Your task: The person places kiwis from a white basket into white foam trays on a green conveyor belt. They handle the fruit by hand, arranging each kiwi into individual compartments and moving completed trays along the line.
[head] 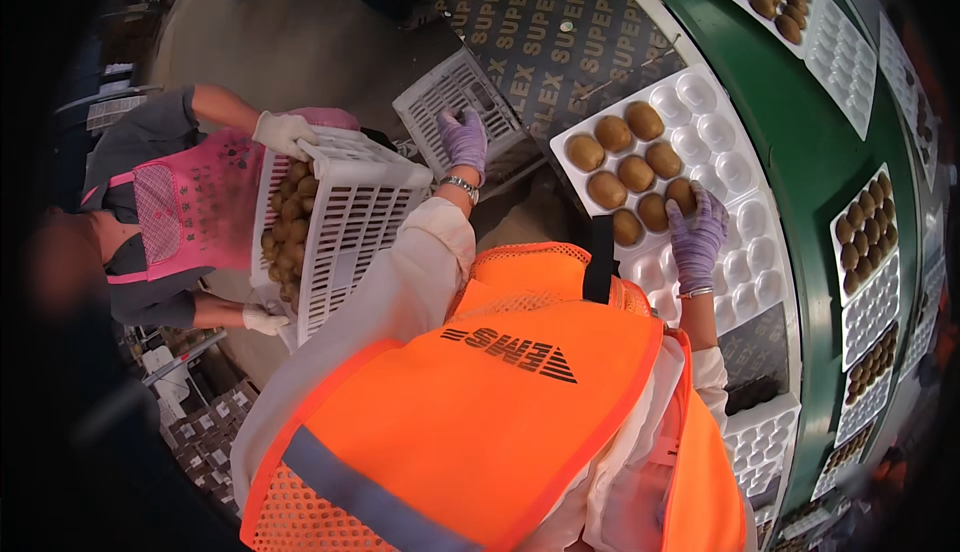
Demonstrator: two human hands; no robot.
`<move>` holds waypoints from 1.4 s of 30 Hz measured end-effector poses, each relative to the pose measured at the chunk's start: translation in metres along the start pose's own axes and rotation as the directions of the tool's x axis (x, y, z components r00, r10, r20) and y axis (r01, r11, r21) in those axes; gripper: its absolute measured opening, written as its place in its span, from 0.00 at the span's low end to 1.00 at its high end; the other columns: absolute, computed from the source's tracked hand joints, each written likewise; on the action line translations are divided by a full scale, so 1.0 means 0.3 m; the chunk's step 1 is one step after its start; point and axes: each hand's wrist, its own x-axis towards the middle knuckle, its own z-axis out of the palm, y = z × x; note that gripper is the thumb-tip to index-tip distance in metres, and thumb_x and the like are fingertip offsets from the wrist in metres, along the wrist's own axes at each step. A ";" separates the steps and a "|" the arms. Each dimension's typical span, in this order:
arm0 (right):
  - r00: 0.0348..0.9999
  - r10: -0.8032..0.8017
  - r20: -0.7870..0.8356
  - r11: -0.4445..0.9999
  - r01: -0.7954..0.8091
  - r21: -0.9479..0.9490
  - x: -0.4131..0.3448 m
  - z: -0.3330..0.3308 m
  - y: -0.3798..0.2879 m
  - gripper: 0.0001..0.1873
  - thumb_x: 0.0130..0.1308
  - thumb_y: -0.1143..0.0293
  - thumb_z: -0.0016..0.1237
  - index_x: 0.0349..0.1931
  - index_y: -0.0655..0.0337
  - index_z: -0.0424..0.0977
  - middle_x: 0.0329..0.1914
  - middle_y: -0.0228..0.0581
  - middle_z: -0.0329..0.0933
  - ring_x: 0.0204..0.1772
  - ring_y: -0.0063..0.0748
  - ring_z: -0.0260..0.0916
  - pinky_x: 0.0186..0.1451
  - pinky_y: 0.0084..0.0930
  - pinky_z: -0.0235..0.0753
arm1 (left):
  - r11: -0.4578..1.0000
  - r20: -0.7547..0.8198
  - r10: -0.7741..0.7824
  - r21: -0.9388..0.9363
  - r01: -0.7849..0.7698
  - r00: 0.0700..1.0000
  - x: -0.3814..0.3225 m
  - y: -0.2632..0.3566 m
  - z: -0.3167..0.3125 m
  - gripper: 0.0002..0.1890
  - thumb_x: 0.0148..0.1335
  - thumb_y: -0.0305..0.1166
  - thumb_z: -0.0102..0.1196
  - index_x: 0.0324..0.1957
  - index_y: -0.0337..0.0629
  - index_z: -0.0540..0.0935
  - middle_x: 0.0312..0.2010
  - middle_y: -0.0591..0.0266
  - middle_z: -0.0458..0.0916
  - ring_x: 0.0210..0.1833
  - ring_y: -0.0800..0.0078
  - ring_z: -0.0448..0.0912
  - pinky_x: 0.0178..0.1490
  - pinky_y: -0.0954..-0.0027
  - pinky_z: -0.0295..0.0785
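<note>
My right hand (697,233), in a purple striped glove, has its fingers on a brown kiwifruit (680,193) in a pocket of a white moulded plastic tray (694,145). Several more kiwifruit (636,173) fill neighbouring pockets of that half; the half nearer me holds only hollow pockets where it shows. My left hand (463,139), gloved alike and with a metal watch at the wrist, hangs over a white slatted plastic crate (424,106). Its fingers are apart, and I see nothing in them.
At left a co-worker in a pink apron (202,199) holds a white crate (367,214) of kiwifruit close to my left arm. A green conveyor belt (795,117) beyond my tray carries trays of kiwifruit (866,233). Stacked empty trays (761,443) lie by my right side.
</note>
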 end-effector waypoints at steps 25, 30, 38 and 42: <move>0.822 -0.519 0.234 0.851 0.472 0.230 0.275 0.557 -0.831 0.27 0.55 0.70 0.55 0.58 0.60 0.67 0.63 0.53 0.62 0.66 0.61 0.58 0.68 0.50 0.59 | 0.760 0.289 -0.637 0.080 0.645 0.715 0.521 -0.814 -0.101 0.48 0.53 0.58 0.63 0.62 0.23 0.64 0.58 0.43 0.72 0.62 0.59 0.70 0.64 0.66 0.63; 0.874 -0.423 0.237 0.855 0.472 -0.213 0.488 0.644 -0.811 0.43 0.51 0.62 0.60 0.67 0.58 0.55 0.71 0.51 0.52 0.73 0.58 0.47 0.72 0.52 0.50 | 0.768 0.237 -0.597 -0.108 0.632 0.766 0.536 -0.874 -0.116 0.45 0.51 0.51 0.68 0.60 0.23 0.67 0.56 0.46 0.74 0.58 0.61 0.73 0.62 0.67 0.63; 0.889 -0.373 0.265 0.827 0.448 -0.339 0.542 0.699 -0.674 0.46 0.54 0.60 0.57 0.71 0.56 0.48 0.74 0.48 0.46 0.76 0.56 0.40 0.75 0.50 0.44 | 0.790 0.061 -0.605 -0.070 0.609 0.794 0.559 -0.937 -0.232 0.36 0.52 0.46 0.68 0.56 0.27 0.73 0.48 0.51 0.79 0.49 0.65 0.76 0.56 0.67 0.68; 0.892 -0.379 0.246 0.839 0.443 -0.316 0.508 0.682 -0.745 0.48 0.53 0.59 0.58 0.71 0.55 0.47 0.75 0.47 0.46 0.76 0.55 0.40 0.75 0.50 0.44 | 0.781 -0.060 -0.620 -0.141 0.608 0.783 0.613 -0.902 -0.597 0.29 0.54 0.44 0.67 0.49 0.29 0.78 0.40 0.57 0.81 0.40 0.71 0.76 0.48 0.68 0.71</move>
